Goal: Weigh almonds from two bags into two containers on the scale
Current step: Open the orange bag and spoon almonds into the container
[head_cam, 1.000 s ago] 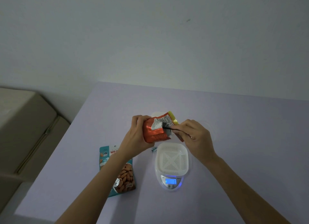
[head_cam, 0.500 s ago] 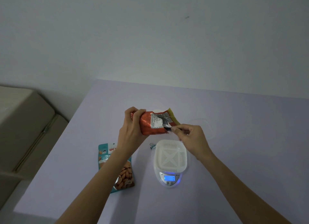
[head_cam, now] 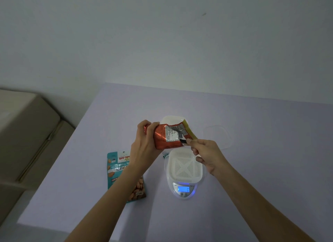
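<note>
My left hand (head_cam: 144,144) grips an orange foil almond bag (head_cam: 164,138) from its left side and holds it tilted in the air. My right hand (head_cam: 207,155) pinches a black binder clip (head_cam: 182,140) at the bag's lower right edge. Below the bag, a white slotted container (head_cam: 185,167) sits on a small scale (head_cam: 182,190) whose blue display is lit. A second white container (head_cam: 173,119) stands behind the bag, mostly hidden. A teal almond bag (head_cam: 118,167) lies flat on the table to the left, partly under my left forearm.
The table (head_cam: 261,151) is pale lilac and ends at a wall behind. A clear lid (head_cam: 219,136) lies right of the bag. A small blue clip (head_cam: 164,154) lies left of the scale. A beige cabinet (head_cam: 27,137) stands off the table's left edge.
My right hand has drawn down and to the right, off the bag's folded end, with the black clip between its fingers. My left hand has kept hold of the bag.
</note>
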